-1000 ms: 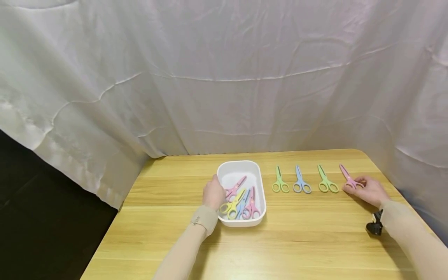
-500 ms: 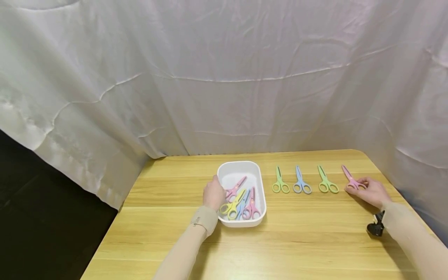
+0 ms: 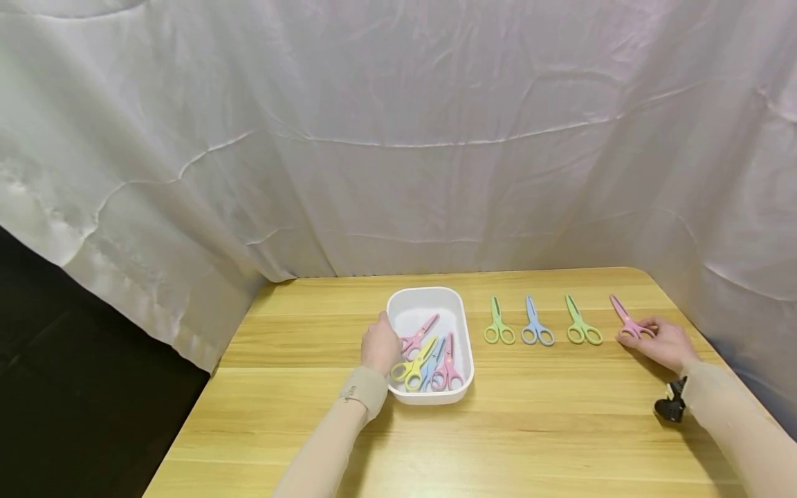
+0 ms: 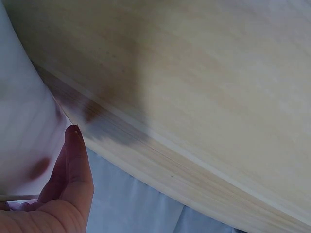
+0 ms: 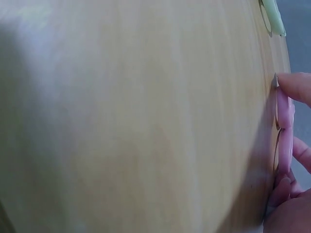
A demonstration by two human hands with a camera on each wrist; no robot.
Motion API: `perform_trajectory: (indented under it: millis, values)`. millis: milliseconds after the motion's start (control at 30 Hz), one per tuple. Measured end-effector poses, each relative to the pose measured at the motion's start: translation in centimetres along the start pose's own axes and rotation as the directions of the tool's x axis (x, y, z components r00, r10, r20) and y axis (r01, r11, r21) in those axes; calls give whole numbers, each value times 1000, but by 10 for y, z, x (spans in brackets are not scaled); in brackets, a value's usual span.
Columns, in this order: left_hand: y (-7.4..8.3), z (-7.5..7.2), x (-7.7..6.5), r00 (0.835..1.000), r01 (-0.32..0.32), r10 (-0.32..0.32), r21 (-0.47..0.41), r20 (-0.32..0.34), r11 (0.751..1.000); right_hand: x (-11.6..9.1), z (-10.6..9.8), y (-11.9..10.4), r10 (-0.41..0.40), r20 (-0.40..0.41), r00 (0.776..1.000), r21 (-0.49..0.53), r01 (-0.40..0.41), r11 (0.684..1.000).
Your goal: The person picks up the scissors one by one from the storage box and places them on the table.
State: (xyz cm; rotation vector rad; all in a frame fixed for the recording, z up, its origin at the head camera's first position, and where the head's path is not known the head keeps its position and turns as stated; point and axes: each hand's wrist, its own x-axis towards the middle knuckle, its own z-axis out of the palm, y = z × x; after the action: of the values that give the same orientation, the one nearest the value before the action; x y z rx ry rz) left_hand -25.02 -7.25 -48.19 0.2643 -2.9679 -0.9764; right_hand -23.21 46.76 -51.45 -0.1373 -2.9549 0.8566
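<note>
- From my remote seat I see a wood-grain, yellow-brown surface (image 3: 529, 443), with a white rectangular tray (image 3: 429, 398), rounded at its corners, on it.
- At the tray's 9 o'clock, the left hand (image 3: 380, 344) touches the side wall, probably to steady it; I cannot tell whether its fingers pinch the rim.
- Far out at the tray's 3 o'clock, the right hand (image 3: 661, 344) has its thumb and fingers closed about the handle loops of pink plastic scissors (image 3: 625, 317), leaving the blades free, pointing to 11.
- Towards the tray, apart from one another, lie lime-green scissors (image 3: 579, 323), light-blue scissors (image 3: 533, 324) and pale-green scissors (image 3: 497, 322). Blades between 11 and 12, handles nearer the person: spaced, I judge, for easy picking.
- Inside the tray, yellow scissors (image 3: 416, 362) and pink and blue pairs overlap towards 6 o'clock, loosely heaped, as if simply stored.
</note>
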Motion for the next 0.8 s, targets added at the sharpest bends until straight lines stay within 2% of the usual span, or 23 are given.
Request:
perform_trajectory:
  millis: [333, 567, 800]
  values:
    - [1, 0, 0, 1000, 8, -8, 3, 8, 1000, 1, 2, 2, 12, -24, 1000, -18, -12, 1000]
    - [1, 1, 1, 1000, 3, -3, 6, 6, 1000, 0, 2, 2, 26, 2, 1000, -26, -26, 999]
    - [1, 1, 0, 1000, 6, -6, 1, 5, 1000, -2, 1, 0, 21, -6, 1000, -28, -21, 999]
